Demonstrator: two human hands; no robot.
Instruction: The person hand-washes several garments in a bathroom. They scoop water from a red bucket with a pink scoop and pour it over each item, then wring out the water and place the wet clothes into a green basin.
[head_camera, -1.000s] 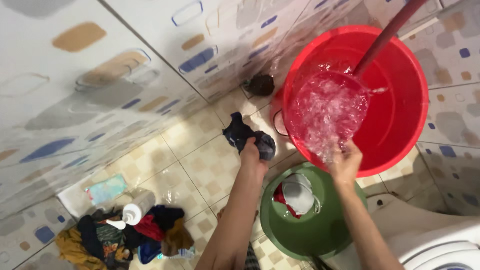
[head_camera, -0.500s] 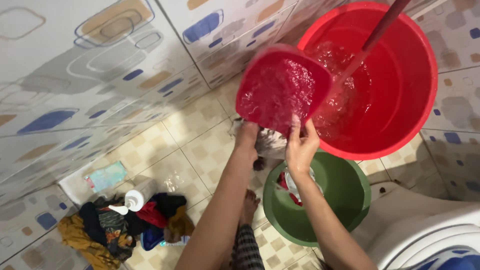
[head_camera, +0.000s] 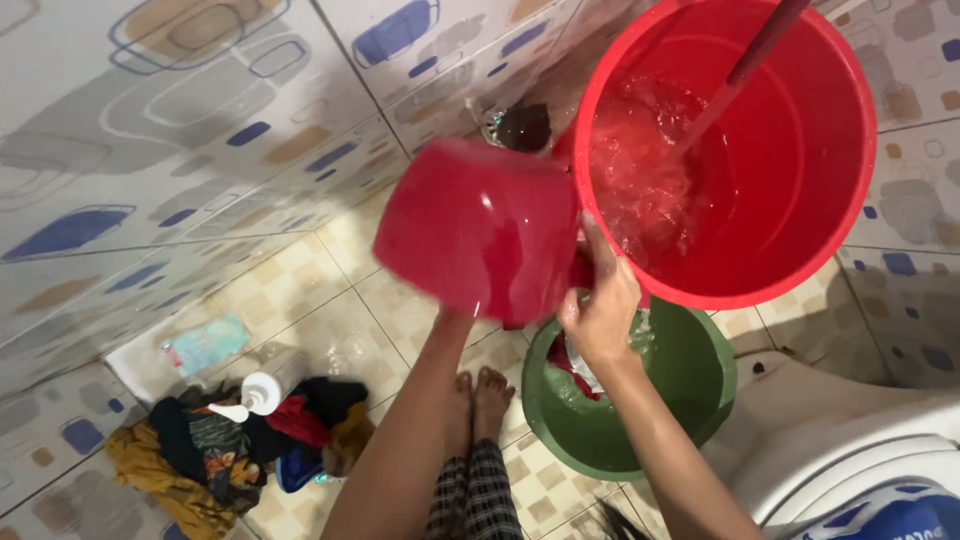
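My right hand (head_camera: 600, 305) grips the edge of a red plastic scoop (head_camera: 475, 230), tipped so its underside faces me, left of the big red bucket (head_camera: 860, 180). The bucket holds churning water, and a dark red hose (head_camera: 755, 55) runs into it from above. My left forearm (head_camera: 415, 420) reaches up under the scoop, which hides that hand and whatever it holds. Below my right hand sits a green basin (head_camera: 690, 380) with wet red and grey cloth (head_camera: 575, 360) in it.
My bare feet (head_camera: 480, 395) stand on the wet tiled floor. A heap of clothes (head_camera: 200, 455) with a white pump bottle (head_camera: 255, 395) lies at lower left, near a teal packet (head_camera: 205, 345). A white toilet (head_camera: 850, 440) is at lower right. Patterned tiled walls surround.
My right hand has lifted the water-filled scoop out of the bucket, swung it left and tipped it over my left hand. The dark cloth in that hand is now hidden.
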